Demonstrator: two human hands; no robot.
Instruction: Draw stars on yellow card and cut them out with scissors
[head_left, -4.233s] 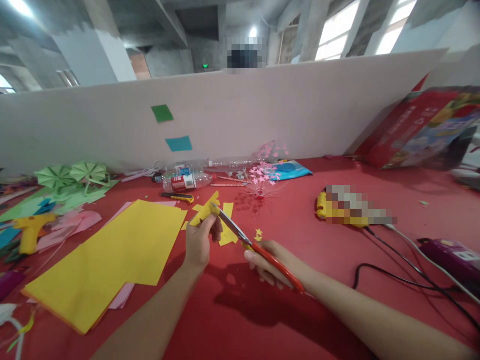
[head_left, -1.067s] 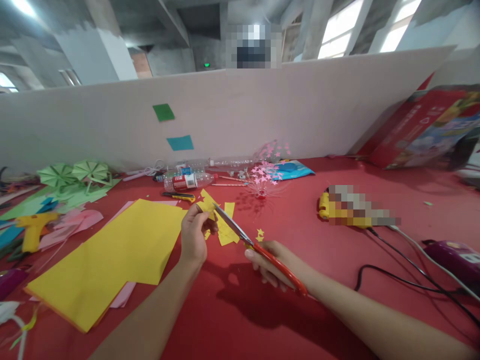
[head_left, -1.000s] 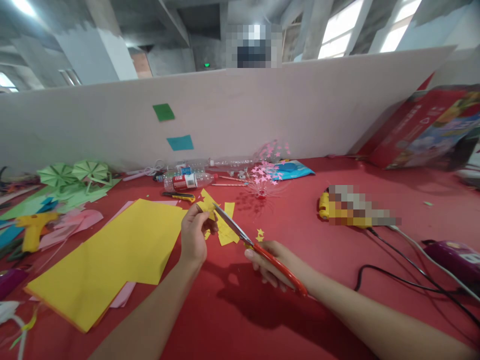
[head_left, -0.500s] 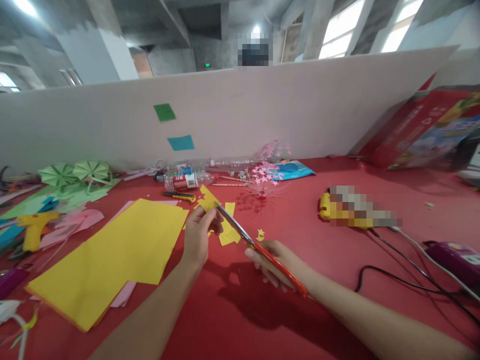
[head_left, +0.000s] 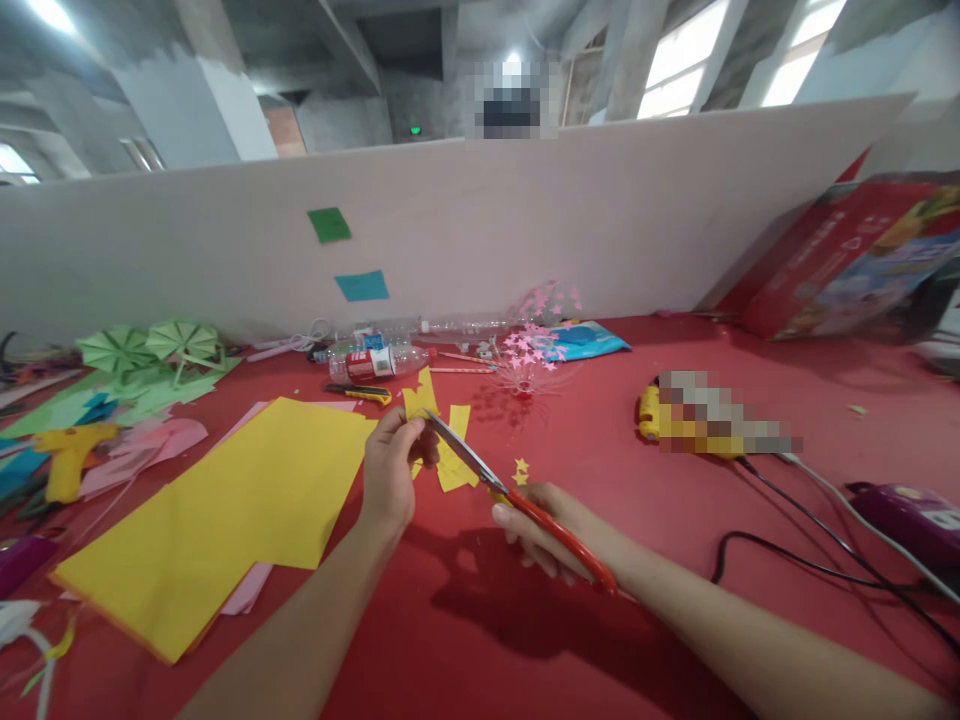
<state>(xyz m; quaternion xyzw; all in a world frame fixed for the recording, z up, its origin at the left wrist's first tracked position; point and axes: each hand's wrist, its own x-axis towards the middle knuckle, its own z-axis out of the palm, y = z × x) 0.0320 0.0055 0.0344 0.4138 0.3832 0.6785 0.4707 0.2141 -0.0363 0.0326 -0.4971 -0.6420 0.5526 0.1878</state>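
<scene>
Pinched in my left hand is a small piece of yellow paper with an irregular cut edge. My right hand grips red-handled scissors, whose blade tips meet the paper close to my left fingertips. Below and behind the hands, yellow paper scraps lie on the red table. Small yellow paper stars rest just beyond my right hand. Large yellow sheets are spread to the left of my left hand.
A yellow utility knife and plastic bottle lie beyond my left hand. Pink stars on thin strands stand at the back. A yellow glue gun sits left; a black cable runs along the right.
The yellow paper has turned more upright in my left hand, which has shifted slightly left. The scissors' tips have moved a little left and down with it.
</scene>
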